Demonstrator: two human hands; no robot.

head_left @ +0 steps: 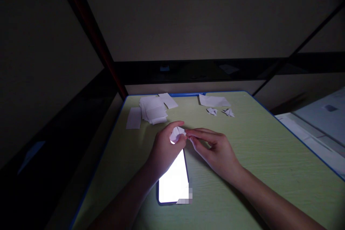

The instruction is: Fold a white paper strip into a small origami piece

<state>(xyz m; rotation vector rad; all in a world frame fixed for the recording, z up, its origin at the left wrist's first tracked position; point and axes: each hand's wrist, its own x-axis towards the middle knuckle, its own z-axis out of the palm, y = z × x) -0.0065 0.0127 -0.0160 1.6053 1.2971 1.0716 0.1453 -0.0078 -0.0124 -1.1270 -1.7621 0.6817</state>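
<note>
A small folded white paper [177, 133] is held between the thumb and fingers of my left hand [165, 147], above the far end of a brightly lit phone [174, 181]. From the right, my right hand [218, 151] pinches the paper's right tip with thumb and forefinger. The phone lies on the light green table [264, 151], its far part hidden by my left hand. Two small folded paper shapes, one [212, 111] left of the other [228, 112], rest beyond my right hand.
A pile of white paper slips [153, 109] lies at the back left, with loose slips [133, 118] beside it. One creased sheet [215, 100] is near the back edge. White furniture [320, 125] stands right of the table.
</note>
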